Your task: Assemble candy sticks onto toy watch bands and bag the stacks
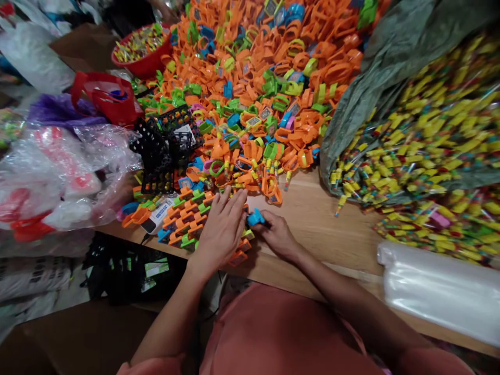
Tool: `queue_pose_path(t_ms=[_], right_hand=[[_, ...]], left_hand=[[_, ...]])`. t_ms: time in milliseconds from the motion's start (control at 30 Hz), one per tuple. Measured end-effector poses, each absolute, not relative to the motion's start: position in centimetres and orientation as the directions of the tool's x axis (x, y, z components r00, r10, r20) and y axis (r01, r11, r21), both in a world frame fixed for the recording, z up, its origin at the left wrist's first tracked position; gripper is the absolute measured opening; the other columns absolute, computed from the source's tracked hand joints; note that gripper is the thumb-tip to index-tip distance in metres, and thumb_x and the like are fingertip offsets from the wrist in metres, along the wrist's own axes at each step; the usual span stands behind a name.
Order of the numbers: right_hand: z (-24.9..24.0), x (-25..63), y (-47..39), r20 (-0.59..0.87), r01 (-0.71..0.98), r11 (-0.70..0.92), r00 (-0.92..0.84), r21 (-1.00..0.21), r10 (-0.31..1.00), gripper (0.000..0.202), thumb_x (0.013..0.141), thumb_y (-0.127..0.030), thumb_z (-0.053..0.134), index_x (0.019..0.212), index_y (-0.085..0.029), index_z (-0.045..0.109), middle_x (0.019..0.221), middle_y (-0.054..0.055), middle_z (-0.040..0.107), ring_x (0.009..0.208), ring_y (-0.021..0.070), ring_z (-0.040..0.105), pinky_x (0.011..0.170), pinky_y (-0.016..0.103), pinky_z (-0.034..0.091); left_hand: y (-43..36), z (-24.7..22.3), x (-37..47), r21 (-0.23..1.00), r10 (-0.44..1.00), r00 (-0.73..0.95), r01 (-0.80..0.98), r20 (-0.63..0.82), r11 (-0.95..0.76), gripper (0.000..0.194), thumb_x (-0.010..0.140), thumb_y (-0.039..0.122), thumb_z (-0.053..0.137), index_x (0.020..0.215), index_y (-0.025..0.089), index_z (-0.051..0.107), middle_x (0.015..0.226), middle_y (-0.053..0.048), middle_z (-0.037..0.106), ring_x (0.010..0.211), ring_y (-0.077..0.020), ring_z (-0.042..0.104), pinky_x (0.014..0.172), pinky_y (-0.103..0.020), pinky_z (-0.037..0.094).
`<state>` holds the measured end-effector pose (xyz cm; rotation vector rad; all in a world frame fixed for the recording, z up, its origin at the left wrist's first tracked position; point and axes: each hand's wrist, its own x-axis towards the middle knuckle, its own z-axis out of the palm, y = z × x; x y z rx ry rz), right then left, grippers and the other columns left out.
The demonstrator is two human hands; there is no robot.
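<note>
Left hand [222, 229] flat at lower centre, fingers together and pressed on neat rows of orange and green toy watches [187, 216]. Right hand [275, 234] just beside it, fingers pinched on a blue toy watch [255, 217] at the rows' right edge. Above, filling the upper centre, a huge loose heap of watches [265, 67]. Black plastic racks [164, 146] left of centre, close behind the rows. Red bowl [142, 49] upper left. Grey sack of yellow sticks [425, 135] crowding the right. Clear bags [58, 172] at left, bare wooden table [312, 219] between.
</note>
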<state>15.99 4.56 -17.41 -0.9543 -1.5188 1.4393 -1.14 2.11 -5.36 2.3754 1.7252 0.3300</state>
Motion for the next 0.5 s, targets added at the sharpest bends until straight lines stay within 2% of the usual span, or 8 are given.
queue_pose_path(t_ms=[133,267,367,433,500], right_hand=[[-17.49,16.16,4.75,-0.144,-0.194,-0.194,-0.243,-0.962,0.959,0.036,0.075,-0.046,0.083,0.092,-0.020,0.064,0.090,0.003,0.073,0.079,0.0184,0.065,0.076,0.032,0.055],[-17.23,16.28,4.91,-0.226,-0.230,-0.312,-0.337,-0.922,0.914,0.038,0.075,-0.046,0.081,0.097,-0.020,0.063,0.083,0.001,0.070,0.070,0.0167,0.064,0.069,0.031,0.055],[-17.33,16.11,4.76,-0.150,-0.149,-0.222,-0.385,-0.964,0.911,0.027,0.083,-0.041,0.071,0.097,-0.019,0.064,0.081,0.001,0.068,0.072,0.0162,0.062,0.071,0.031,0.054],[-17.53,16.07,4.62,-0.047,-0.018,-0.059,-0.392,-0.998,0.919,0.015,0.089,-0.033,0.063,0.094,-0.018,0.065,0.082,0.002,0.067,0.075,0.0166,0.061,0.072,0.031,0.052],[-17.80,16.14,4.54,0.104,0.106,0.161,-0.411,-0.981,0.906,0.010,0.089,-0.021,0.055,0.089,-0.018,0.064,0.083,0.003,0.066,0.078,0.0177,0.059,0.076,0.032,0.051]], left_hand=[[2.10,-5.23,-1.19,0.275,0.950,0.310,0.910,0.049,-0.311,0.054,0.106,0.023,0.031,0.159,0.013,0.035,0.165,-0.009,0.039,0.159,-0.0287,0.020,0.131,-0.056,0.019],[2.12,-5.06,-1.19,0.274,0.947,0.319,0.908,0.035,-0.316,0.054,0.103,0.018,0.031,0.157,0.015,0.039,0.166,-0.008,0.039,0.159,-0.0294,0.019,0.131,-0.058,0.019],[2.16,-5.14,-1.13,0.275,0.948,0.316,0.909,0.033,-0.313,0.054,0.102,0.018,0.032,0.155,0.013,0.041,0.162,-0.010,0.044,0.159,-0.0301,0.021,0.130,-0.060,0.019],[2.16,-5.29,-1.12,0.281,0.949,0.313,0.908,0.038,-0.310,0.055,0.102,0.018,0.033,0.155,0.012,0.041,0.162,-0.012,0.044,0.158,-0.0307,0.022,0.130,-0.061,0.020],[2.17,-5.41,-1.15,0.290,0.951,0.305,0.907,0.045,-0.304,0.054,0.102,0.018,0.033,0.155,0.011,0.040,0.161,-0.014,0.045,0.158,-0.0313,0.024,0.129,-0.062,0.022]])
